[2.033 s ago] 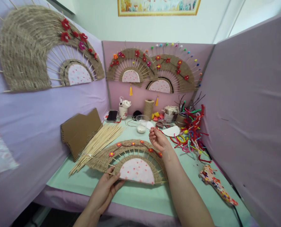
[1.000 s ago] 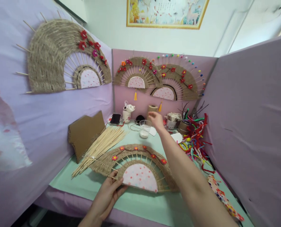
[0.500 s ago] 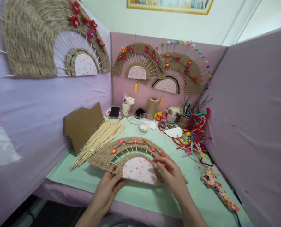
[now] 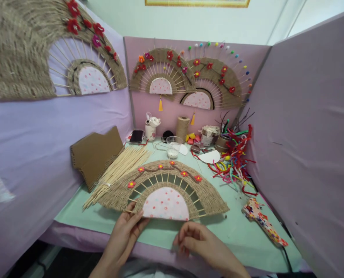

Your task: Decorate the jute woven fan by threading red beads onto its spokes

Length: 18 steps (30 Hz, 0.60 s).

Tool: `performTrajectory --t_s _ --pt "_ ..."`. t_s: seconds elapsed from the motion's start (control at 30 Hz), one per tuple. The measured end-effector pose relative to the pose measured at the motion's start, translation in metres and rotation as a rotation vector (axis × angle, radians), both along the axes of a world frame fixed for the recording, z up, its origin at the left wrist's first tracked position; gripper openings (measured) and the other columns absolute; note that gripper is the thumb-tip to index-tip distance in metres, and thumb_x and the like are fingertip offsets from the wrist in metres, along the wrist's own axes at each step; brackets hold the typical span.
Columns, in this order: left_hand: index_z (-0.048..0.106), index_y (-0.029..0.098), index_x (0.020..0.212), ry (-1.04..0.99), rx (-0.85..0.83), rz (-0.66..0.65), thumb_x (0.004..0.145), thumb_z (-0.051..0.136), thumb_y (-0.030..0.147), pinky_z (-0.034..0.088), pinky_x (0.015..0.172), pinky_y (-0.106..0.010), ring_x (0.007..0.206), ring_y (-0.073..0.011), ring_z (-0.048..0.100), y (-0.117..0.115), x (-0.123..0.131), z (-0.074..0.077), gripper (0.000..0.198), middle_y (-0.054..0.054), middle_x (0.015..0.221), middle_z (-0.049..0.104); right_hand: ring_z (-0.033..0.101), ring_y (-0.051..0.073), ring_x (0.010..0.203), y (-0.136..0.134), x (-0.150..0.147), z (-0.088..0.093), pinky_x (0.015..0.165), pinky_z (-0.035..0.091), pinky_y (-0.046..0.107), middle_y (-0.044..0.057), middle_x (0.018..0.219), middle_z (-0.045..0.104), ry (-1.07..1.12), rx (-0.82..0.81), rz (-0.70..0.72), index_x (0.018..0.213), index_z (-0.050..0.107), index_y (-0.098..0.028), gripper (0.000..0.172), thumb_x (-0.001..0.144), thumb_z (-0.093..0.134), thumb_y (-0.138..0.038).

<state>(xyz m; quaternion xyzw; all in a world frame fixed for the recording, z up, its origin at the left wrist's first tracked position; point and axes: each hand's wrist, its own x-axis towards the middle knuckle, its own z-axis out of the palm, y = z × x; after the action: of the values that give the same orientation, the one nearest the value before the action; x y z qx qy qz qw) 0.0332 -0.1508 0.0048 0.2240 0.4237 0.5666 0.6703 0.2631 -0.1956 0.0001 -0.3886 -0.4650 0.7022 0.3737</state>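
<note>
My left hand (image 4: 128, 227) grips a twine-woven fan (image 4: 209, 195) by its lower left edge, thumb in front and fingers partly hidden behind. Thin wooden sticks form the fan's ribs, and a white half-round piece with pink dots (image 4: 165, 204) covers its lower middle. Along its upper band runs a brown stem with several red, yellow-centred flowers (image 4: 160, 166). The fan is held tilted over the table. Just below its bottom edge, apart from it, is my right hand (image 4: 196, 239). Its fingers are loosely curled and slightly blurred, with nothing visible in them.
A bundle of thin sticks (image 4: 122, 166) and brown cardboard (image 4: 96, 154) lie at the left. Coloured pipe cleaners (image 4: 232, 162) heap at the right, behind a flower-patterned glue gun (image 4: 264, 222) with a cord. A twine spool (image 4: 183, 129) stands at the back. Finished fans hang on the partitions.
My right hand has come off the fan's right side and moved down towards me. The fan's whole right half now shows. My left hand keeps its hold.
</note>
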Motion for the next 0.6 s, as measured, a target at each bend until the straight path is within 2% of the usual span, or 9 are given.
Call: performTrajectory --t_s 0.1,0.2,0.33,0.4,0.5,0.6 --pt "0.045 0.02 0.131 -0.021 0.018 -0.003 0.073 0.072 0.006 0.059 0.086 -0.03 0.094 -0.0203 0.071 0.002 0.0 -0.001 0.066 -0.01 0.109 0.072 0.068 0.018 0.089 0.004 -0.009 -0.005 0.072 0.049 0.028 0.006 0.106 0.067 0.186 -0.087 -0.195 0.091 0.061 -0.02 0.032 0.073 0.078 -0.041" --pt "0.046 0.021 0.132 -0.036 0.048 0.021 0.072 0.073 0.005 0.058 0.089 -0.031 0.098 -0.021 0.07 0.005 -0.001 -0.005 0.068 -0.009 0.111 0.071 0.066 0.021 0.102 0.011 -0.016 -0.01 0.085 0.051 0.032 0.004 0.102 0.067 0.401 -0.153 -0.389 0.088 0.058 -0.02 0.035 0.07 0.08 -0.041" --pt "0.046 0.02 0.134 -0.051 0.061 0.044 0.069 0.075 0.004 0.057 0.093 -0.033 0.104 -0.0232 0.068 0.009 -0.003 -0.009 0.073 -0.009 0.115 0.07 0.066 0.018 0.103 0.023 -0.022 -0.014 0.096 0.049 0.034 0.003 0.104 0.068 0.562 -0.185 -0.556 0.093 0.061 -0.021 0.036 0.068 0.083 -0.034" --pt "0.047 0.02 0.134 -0.056 0.058 0.031 0.07 0.075 0.004 0.056 0.094 -0.034 0.106 -0.0233 0.067 0.008 -0.004 -0.008 0.072 -0.009 0.114 0.071 0.066 0.016 0.1 0.027 -0.024 -0.014 0.095 0.05 0.033 0.002 0.105 0.07 0.59 -0.189 -0.59 0.096 0.062 -0.023 0.036 0.067 0.084 -0.029" --pt "0.05 0.022 0.131 -0.077 0.054 0.005 0.07 0.075 0.005 0.055 0.094 -0.034 0.103 -0.0218 0.068 0.009 -0.002 -0.007 0.067 -0.007 0.111 0.072 0.068 0.016 0.093 0.033 -0.026 -0.013 0.086 0.055 0.031 0.002 0.101 0.072 0.574 -0.201 -0.603 0.095 0.063 -0.023 0.037 0.065 0.085 -0.026" --pt "0.055 0.024 0.126 -0.171 0.105 -0.002 0.071 0.075 0.008 0.053 0.096 -0.033 0.102 -0.0194 0.068 0.014 0.008 -0.006 0.061 -0.005 0.109 0.073 0.069 0.016 0.086 0.04 -0.028 -0.011 0.078 0.057 0.03 0.002 0.094 0.074 0.553 -0.172 -0.647 0.09 0.066 -0.022 0.035 0.062 0.086 -0.026"
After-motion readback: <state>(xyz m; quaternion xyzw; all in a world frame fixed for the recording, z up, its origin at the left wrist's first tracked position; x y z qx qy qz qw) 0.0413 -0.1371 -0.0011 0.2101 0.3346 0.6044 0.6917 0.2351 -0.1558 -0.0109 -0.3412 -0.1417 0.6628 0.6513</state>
